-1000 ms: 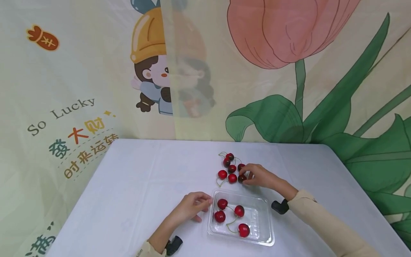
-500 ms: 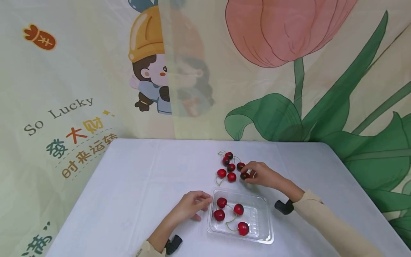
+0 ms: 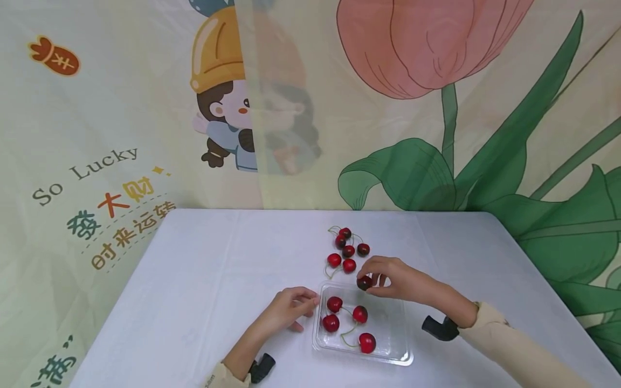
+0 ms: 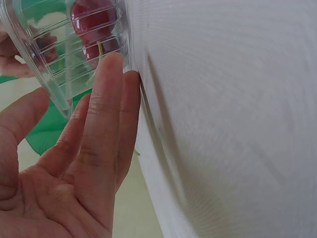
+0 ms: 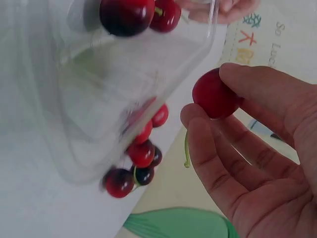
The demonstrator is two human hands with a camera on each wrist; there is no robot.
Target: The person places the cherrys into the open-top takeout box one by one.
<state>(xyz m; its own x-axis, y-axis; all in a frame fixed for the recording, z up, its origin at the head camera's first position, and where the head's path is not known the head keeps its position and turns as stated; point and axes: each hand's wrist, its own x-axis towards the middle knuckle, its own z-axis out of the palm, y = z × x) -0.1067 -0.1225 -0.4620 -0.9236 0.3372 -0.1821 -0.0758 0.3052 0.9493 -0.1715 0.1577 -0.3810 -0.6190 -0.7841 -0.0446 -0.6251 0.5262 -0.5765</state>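
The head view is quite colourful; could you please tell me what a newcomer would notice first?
Probably the huge pink flower printed on the backdrop, upper right of centre. Next, red cherries on the white table: four in the clear tray, six loose ones beyond it. The right hand pinches another cherry by the tray's far rim.

On the pale cream fabric backdrop (image 3: 121,108), left of the frame, grey lettering (image 3: 90,168) reads "So Lucky"; below, multicoloured characters (image 3: 114,205) "發大财" and brown characters (image 3: 127,236) "时来运转"; lower left, a teal character (image 3: 54,371), "满". Print on the beige left sleeve (image 3: 228,376) is illegible.
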